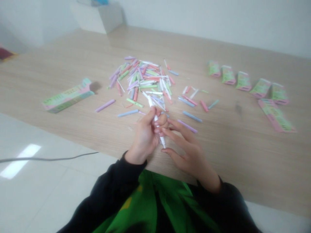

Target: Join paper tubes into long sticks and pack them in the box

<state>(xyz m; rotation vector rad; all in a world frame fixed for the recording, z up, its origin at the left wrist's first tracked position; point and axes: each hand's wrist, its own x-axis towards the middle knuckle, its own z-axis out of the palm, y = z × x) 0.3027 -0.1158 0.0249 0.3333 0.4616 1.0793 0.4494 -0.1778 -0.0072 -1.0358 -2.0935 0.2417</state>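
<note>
My left hand (147,132) is closed round a white pen (156,124) that points down and toward me near the table's front edge. My right hand (187,147) sits beside it with fingers spread, its fingertips touching the pen's lower end. Just beyond both hands lies a loose heap of pastel pens and caps (143,79), pink, purple, green, blue and white, spread over the wooden table (73,55). A few single pens lie apart, such as a purple pen (105,105) to the left and a blue pen (191,116) to the right.
An open green-and-pink box (68,96) lies at the left. Several small green-and-pink boxes (243,81) stand in a row at the right, with a longer one (277,116) lying flat. A white block (97,16) stands at the back. A grey cable (48,158) hangs left.
</note>
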